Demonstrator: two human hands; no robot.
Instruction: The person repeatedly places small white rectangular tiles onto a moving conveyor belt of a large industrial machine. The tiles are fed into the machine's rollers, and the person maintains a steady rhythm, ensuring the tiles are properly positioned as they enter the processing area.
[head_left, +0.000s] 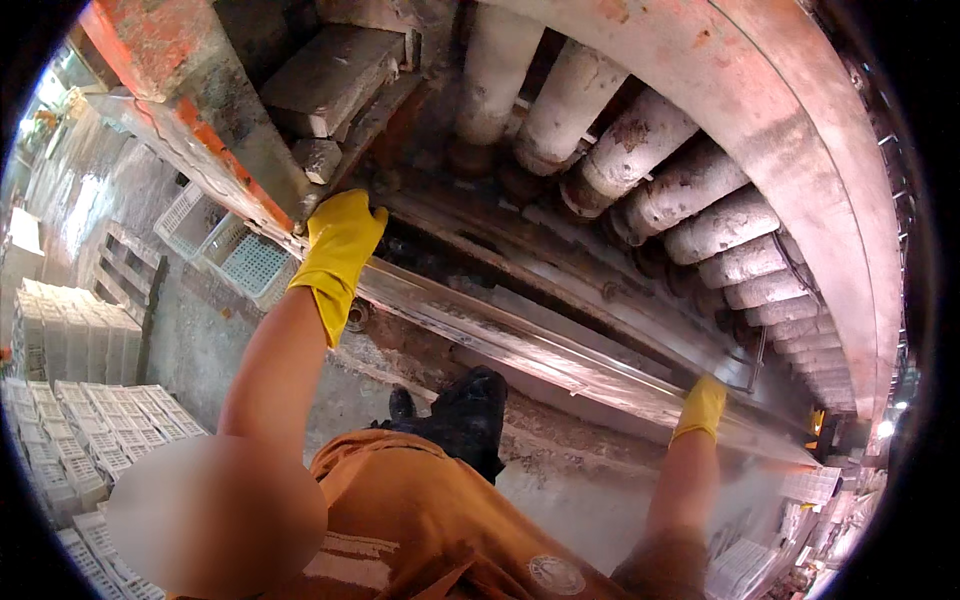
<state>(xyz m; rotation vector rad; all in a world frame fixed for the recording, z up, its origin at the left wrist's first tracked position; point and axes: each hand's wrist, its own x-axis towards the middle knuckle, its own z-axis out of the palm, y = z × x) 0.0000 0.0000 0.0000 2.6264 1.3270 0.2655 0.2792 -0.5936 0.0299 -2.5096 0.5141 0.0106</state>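
Note:
A long shiny metal rail (500, 335) runs slantwise in front of me, from upper left to lower right. My left hand (345, 235), in a yellow rubber glove, is closed at its left end beside a dirty metal post (235, 145); whatever is in its fingers is hidden. Far along to the right, my right hand (703, 402), also in a yellow glove, is closed over the same rail, its fingertips out of sight. Behind the rail lies a dark, wet trough (470, 235).
A row of thick, stained pipes (650, 140) curves beyond the trough under a broad pale metal arch (790, 110). White plastic crates (75, 330) are stacked at the left, near a wooden pallet (128, 265) and empty baskets (255, 262). My dark boots (470, 415) stand on the wet floor.

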